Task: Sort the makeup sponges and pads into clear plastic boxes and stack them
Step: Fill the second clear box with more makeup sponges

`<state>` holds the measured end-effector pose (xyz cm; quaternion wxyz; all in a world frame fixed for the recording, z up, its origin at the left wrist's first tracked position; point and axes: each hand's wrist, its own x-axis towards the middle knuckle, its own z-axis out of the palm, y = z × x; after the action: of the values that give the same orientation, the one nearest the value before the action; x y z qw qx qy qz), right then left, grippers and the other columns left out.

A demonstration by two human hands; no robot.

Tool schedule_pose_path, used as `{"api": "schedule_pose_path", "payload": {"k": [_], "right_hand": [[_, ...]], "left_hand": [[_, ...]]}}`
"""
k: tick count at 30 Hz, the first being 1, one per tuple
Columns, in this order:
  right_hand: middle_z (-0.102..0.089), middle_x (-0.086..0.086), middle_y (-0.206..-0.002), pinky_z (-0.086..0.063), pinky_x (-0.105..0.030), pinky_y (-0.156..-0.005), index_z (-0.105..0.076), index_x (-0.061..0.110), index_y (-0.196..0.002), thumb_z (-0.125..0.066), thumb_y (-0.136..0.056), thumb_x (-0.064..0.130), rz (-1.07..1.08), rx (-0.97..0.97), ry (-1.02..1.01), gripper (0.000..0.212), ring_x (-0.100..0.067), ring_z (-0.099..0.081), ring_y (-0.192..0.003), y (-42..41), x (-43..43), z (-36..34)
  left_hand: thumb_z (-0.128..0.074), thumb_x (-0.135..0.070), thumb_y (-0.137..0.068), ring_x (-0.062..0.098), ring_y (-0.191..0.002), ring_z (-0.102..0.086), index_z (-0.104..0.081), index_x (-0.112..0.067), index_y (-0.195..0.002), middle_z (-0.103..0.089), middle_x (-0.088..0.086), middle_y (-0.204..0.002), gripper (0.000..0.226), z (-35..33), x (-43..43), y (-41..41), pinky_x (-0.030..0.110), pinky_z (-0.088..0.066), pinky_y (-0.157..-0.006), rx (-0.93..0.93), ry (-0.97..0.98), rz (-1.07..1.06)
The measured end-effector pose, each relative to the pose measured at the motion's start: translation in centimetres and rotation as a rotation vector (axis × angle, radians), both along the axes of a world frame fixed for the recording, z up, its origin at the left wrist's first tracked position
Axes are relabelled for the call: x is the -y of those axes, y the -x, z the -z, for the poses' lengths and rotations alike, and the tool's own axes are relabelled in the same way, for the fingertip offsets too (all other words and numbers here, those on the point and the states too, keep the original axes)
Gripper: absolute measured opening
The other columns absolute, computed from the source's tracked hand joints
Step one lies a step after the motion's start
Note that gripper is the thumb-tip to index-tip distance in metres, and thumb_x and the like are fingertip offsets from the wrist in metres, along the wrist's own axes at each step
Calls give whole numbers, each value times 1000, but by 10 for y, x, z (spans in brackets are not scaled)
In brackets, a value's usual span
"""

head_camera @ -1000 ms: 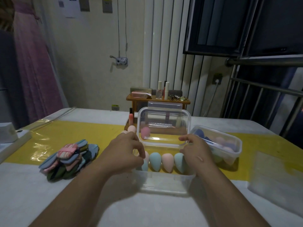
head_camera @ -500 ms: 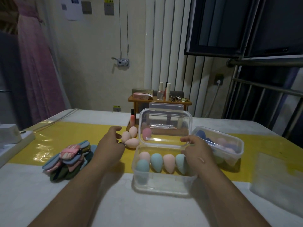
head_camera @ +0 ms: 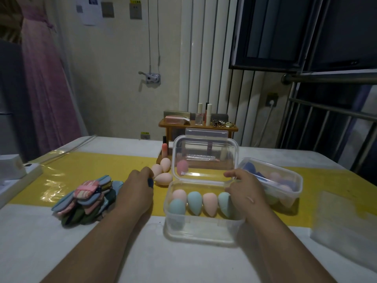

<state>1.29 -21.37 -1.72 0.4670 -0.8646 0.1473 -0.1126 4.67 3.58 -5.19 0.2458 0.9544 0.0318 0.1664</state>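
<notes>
A clear plastic box (head_camera: 201, 231) stands open in front of me with several teardrop sponges (head_camera: 194, 203), blue-green and peach, in a row inside. Its lid (head_camera: 205, 158) stands upright behind them, and a pink sponge (head_camera: 182, 167) shows through it. My right hand (head_camera: 243, 187) pinches the lid's lower right corner at the box rim. My left hand (head_camera: 136, 190) is left of the box, its loosely curled fingertips at three peach sponges (head_camera: 163, 178) lying on the yellow strip. A pile of flat pads (head_camera: 86, 199) lies further left.
A second clear box (head_camera: 285, 184) with darker sponges stands right of the open one. A small wooden shelf (head_camera: 197, 127) with cosmetics stands behind. A white box (head_camera: 12, 168) sits at the table's left edge, and a loose clear lid (head_camera: 344, 219) lies at the right.
My left hand left the box's lid and moved left to the loose peach sponges. The lid has swung upright. My right hand stayed at the lid's right corner.
</notes>
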Motion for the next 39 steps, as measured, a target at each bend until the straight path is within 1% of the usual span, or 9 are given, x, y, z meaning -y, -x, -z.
{"api": "schedule_pose_path", "payload": {"k": [6,10,12,19,21,25,30,36,39], "right_hand": [[-52,-1,-103,-42,-27,-62,-62,30,-116,-51,-95,0,-12,32,8,38,-7,-48,-77,3,1,1],[-53,-2,-105,-40,-25,-60,-62,30,-115,-51,-95,0,-15,28,1,38,-7,-48,-77,3,1,1],[-52,-2,-107,-40,-25,-61,-63,29,-117,-51,-95,0,-20,21,-4,38,-10,-50,-80,3,1,1],[-52,-9,-132,-47,-31,-77,-61,28,-127,-51,-95,-1,-12,-36,11,44,-25,-54,-106,3,0,-5],[-50,-10,-133,-49,-33,-83,-60,27,-128,-52,-95,-2,-13,-50,11,44,-25,-52,-105,3,1,-8],[-47,-11,-138,-50,-39,-96,-58,26,-131,-57,-93,-1,-67,-127,14,47,-29,-51,-114,-1,3,-10],[-40,-13,-146,-46,-44,-105,-52,26,-137,-62,-91,1,-104,-270,-30,53,-33,-45,-128,-5,5,-18],[-39,-11,-148,-45,-45,-107,-50,26,-138,-62,-91,-1,-130,-278,11,56,-32,-44,-130,-6,7,-19],[-44,-11,-144,-47,-41,-104,-53,25,-136,-60,-92,-1,-140,-224,36,52,-30,-49,-126,-5,9,-16]], "left_hand": [[-49,2,-88,21,-87,-49,-67,-17,-99,-55,3,-97,28,-23,6,10,32,-33,-67,235,219,98],[-50,5,-88,15,-89,-61,-64,-38,-82,-66,-7,-91,45,-40,21,30,31,-47,-77,318,419,315],[-56,2,-88,4,-90,-62,-64,-45,-80,-66,-13,-93,48,-47,27,40,21,-48,-78,280,465,453],[-70,-16,-86,-12,-92,-50,-60,-45,-109,-58,-23,-98,38,-50,41,61,7,-42,-73,31,218,651],[-73,-23,-84,-3,-91,-54,-57,-45,-112,-58,-22,-100,39,-49,43,60,13,-47,-75,-21,150,637],[-80,-34,-76,4,-84,-60,-63,-36,-99,-62,-22,-91,28,-53,44,58,32,-56,-78,-101,29,599],[-82,-37,-73,3,-87,-58,-73,-34,-98,-65,-20,-91,27,-58,49,56,30,-55,-81,-105,-76,622],[-78,-32,-79,4,-88,-59,-74,-31,-111,-71,-13,-96,32,-59,55,51,32,-52,-89,-182,-161,617],[-75,-25,-80,5,-89,-61,-74,-31,-106,-70,-14,-91,26,-60,55,50,34,-53,-89,-204,-169,617]]}}
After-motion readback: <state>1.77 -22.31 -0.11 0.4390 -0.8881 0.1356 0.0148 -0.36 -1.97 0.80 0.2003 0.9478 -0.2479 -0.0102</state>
